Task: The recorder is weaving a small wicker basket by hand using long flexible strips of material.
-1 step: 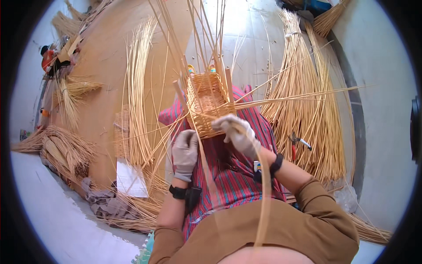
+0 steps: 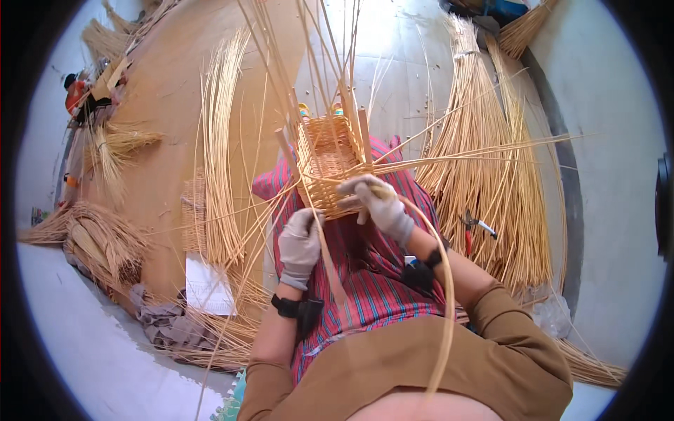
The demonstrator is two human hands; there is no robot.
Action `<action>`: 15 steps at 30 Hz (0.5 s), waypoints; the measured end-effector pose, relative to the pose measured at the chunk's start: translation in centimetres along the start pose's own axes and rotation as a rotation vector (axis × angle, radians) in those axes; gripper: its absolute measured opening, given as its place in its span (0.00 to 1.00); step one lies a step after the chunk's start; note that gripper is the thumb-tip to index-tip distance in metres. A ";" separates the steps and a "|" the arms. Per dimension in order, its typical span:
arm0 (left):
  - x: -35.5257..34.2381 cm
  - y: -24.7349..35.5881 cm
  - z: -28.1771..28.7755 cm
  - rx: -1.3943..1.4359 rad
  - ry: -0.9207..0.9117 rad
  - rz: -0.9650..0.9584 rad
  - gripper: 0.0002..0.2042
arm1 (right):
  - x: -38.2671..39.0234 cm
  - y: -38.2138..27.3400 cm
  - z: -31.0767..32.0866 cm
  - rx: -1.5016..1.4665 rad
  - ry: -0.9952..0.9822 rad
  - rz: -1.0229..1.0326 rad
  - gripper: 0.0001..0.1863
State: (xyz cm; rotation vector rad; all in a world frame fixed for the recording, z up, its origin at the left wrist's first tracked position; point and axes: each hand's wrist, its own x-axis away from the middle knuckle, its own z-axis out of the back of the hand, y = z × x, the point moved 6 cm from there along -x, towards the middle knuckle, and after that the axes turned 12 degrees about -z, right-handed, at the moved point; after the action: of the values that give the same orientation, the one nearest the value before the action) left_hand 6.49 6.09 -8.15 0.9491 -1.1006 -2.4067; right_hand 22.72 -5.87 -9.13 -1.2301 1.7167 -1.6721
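Note:
A partly woven wicker basket (image 2: pixel 326 195) rests on my lap, its long upright rods (image 2: pixel 321 49) rising away from me. My left hand (image 2: pixel 300 247), in a pale work glove, is closed at the basket's near left corner, its fingertips pinching a thin wicker strand there. On the near right rim, my gloved right hand (image 2: pixel 382 209) is closed around another wicker strand (image 2: pixel 446 291), which bends back over my right forearm toward my body. Several loose strands (image 2: pixel 484 153) stick out sideways from the rim. Two wooden posts (image 2: pixel 364 133) stand at the basket's sides.
Large bundles of wicker rods (image 2: pixel 484 210) lie on the right, with pruning shears (image 2: pixel 469 228) on top. To the left are a long rod bundle (image 2: pixel 221 154), a woven panel (image 2: pixel 194 214), a white paper sheet (image 2: pixel 209 284) and a grey cloth (image 2: pixel 168 317). Another person (image 2: pixel 76 96) sits far left.
The strand in my right hand has swung to the right, and that hand has turned slightly. My left hand has moved a little to the right along the basket's near side.

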 end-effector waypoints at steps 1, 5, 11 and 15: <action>-0.2 1.4 -0.3 -0.114 -0.007 -0.177 0.07 | -1.8 1.1 0.5 -0.141 -0.051 -0.074 0.16; -1.8 3.0 -1.0 -0.258 -0.009 -0.325 0.09 | -3.8 1.1 -0.6 -0.236 -0.065 -0.042 0.22; -1.0 1.8 -0.8 -0.347 -0.060 -0.423 0.09 | -3.7 2.5 1.1 -0.342 0.014 -0.353 0.20; -0.5 0.9 0.8 -0.361 -0.086 -0.336 0.10 | -1.4 -2.0 6.5 -0.322 0.371 0.156 0.08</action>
State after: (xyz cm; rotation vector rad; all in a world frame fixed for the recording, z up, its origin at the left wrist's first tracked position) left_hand 6.32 6.20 -6.81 0.9719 -0.5286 -2.8074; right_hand 29.30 -8.09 -8.73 -0.9200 2.3145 -1.6509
